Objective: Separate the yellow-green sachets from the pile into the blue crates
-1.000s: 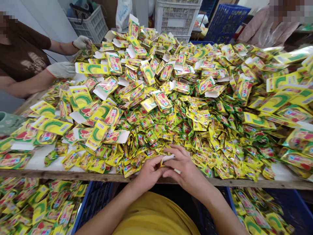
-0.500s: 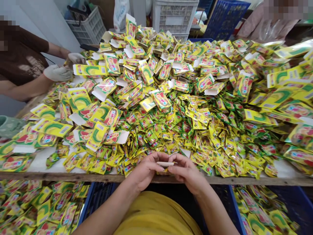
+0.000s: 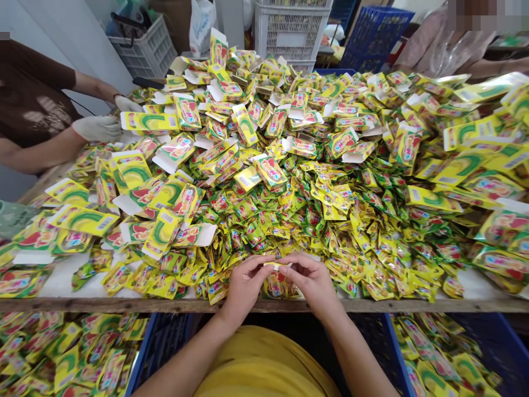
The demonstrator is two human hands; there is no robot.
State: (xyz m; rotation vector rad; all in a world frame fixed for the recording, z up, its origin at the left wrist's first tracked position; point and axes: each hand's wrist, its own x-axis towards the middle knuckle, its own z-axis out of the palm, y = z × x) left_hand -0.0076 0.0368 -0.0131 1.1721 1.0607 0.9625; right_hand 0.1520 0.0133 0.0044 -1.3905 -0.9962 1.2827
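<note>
A small yellow printed box is held between both hands at the table's front edge. My left hand grips its upper left corner, thumb at the top edge. On the other side my right hand pinches the upper right corner, thumb bent in towards the middle. A thin strip of the box's white end shows between the thumbs. The fingers behind the box are partly hidden. Just beyond the hands lies a heap of small yellow and green sachets.
Many open yellow boxes with white flaps are piled across the table. Below its wooden edge stand blue crates of boxes. At the left, a person's gloved hands are at the pile. Another person is at the back right.
The white end between my thumbs now shows only as a thin strip, and the box's printed face has come into view. Both thumbs have moved up to its top edge.
</note>
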